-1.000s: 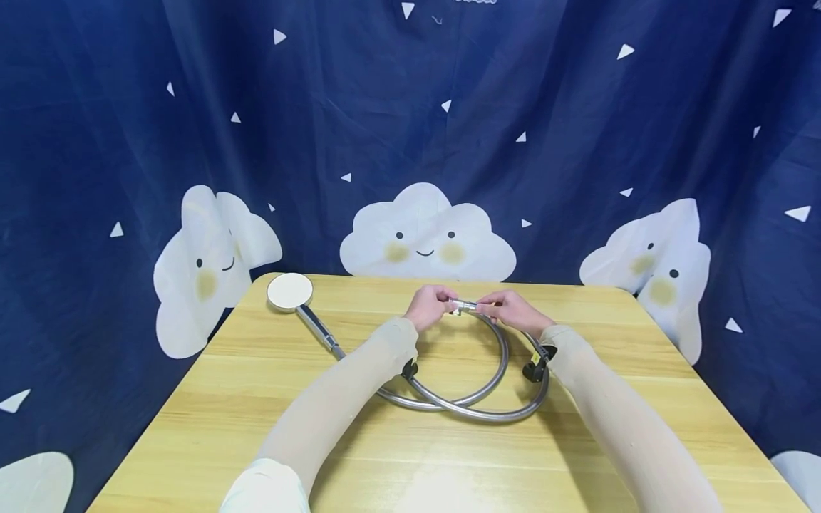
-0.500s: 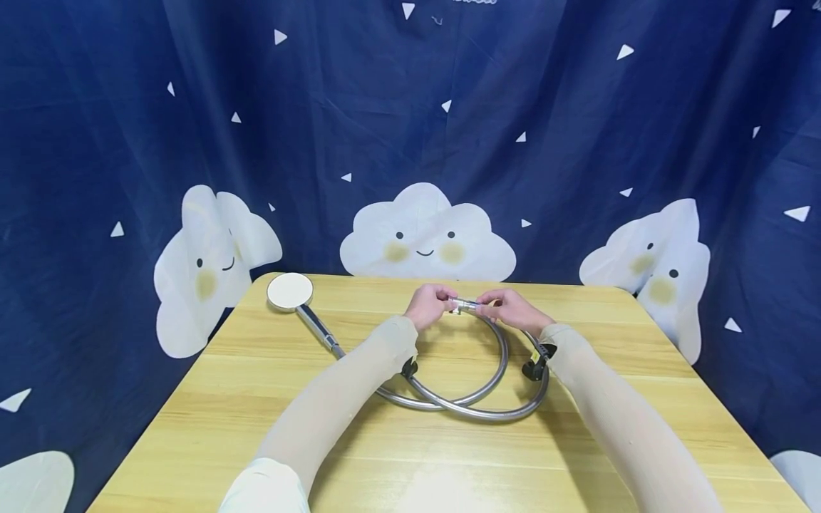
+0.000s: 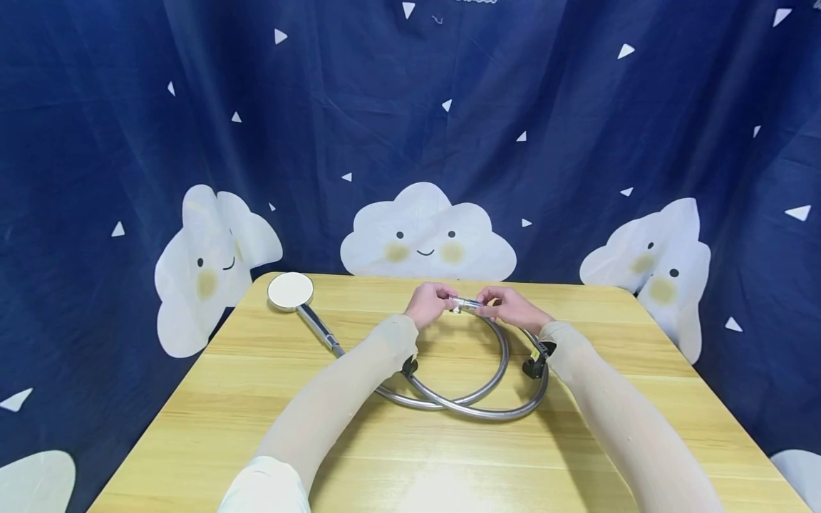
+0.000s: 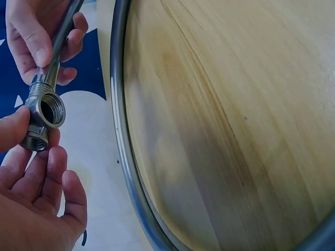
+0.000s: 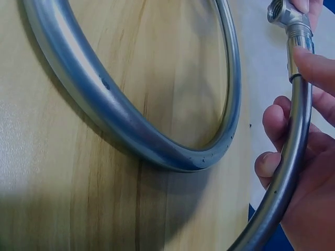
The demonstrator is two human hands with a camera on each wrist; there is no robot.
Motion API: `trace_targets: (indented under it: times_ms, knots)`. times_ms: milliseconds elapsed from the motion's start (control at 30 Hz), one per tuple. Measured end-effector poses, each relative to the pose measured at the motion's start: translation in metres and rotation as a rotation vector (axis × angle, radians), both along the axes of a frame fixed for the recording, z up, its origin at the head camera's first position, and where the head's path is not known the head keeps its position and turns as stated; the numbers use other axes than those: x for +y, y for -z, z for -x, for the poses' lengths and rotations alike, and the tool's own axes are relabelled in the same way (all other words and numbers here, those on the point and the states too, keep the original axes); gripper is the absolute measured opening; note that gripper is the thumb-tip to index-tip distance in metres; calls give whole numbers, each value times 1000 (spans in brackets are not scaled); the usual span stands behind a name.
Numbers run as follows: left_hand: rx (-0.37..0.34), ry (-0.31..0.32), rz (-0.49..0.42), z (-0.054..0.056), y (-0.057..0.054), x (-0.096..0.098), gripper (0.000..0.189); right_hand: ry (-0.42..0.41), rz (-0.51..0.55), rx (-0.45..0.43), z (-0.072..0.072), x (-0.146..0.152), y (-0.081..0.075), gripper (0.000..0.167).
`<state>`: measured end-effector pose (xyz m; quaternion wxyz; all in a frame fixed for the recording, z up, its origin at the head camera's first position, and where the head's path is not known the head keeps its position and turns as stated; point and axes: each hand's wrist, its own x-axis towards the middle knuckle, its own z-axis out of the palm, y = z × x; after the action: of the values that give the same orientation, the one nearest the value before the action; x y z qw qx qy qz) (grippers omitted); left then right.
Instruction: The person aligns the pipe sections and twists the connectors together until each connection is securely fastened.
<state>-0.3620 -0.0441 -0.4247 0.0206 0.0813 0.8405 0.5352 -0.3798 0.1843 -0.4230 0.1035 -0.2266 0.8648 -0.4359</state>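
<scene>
My left hand (image 3: 426,305) pinches a metal tee fitting (image 4: 34,111) between thumb and fingertips. Two of the tee's threaded openings face the left wrist camera. The hose's metal end nut (image 5: 294,58) sits against the tee's other end, with a short band of ridges between them. My right hand (image 3: 513,311) holds this nut with thumb and fingers, while the grey shower hose (image 5: 293,151) runs down across its palm. At the far left lies a round hand shower (image 3: 290,291) with a pale face; its handle (image 3: 316,324) joins the same looped hose.
The hose crosses itself in loops on the wooden table (image 3: 436,456), below both hands. Behind the table's back edge hangs a dark blue curtain (image 3: 385,107) printed with clouds. Black wrist cameras sit close over the hose loops.
My right fingers shift very slightly around the hose nut, and its thumb and forefinger look a little further apart. The left hand, tee, hose loops and hand shower stay in place.
</scene>
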Motion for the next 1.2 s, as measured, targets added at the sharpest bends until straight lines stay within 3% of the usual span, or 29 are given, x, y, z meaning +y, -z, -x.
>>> trace_targets:
  times_ms: [300, 567, 767, 967, 1200]
  knots:
    - [18, 4, 13, 0, -1, 1, 16, 32, -66, -8, -1, 2, -3, 31]
    - [12, 2, 7, 1, -2, 2, 15, -16, 24, -6, -1, -1, -2, 23]
    - [26, 0, 22, 1, -2, 0, 13, 13, -35, 26, 2, 0, -1, 25]
    - [20, 0, 19, -1, -3, 0, 14, 37, -58, 5, 1, -1, -3, 33]
    - [-4, -7, 15, -4, -6, 2, 11, 6, 0, 4, 0, -1, 0, 23]
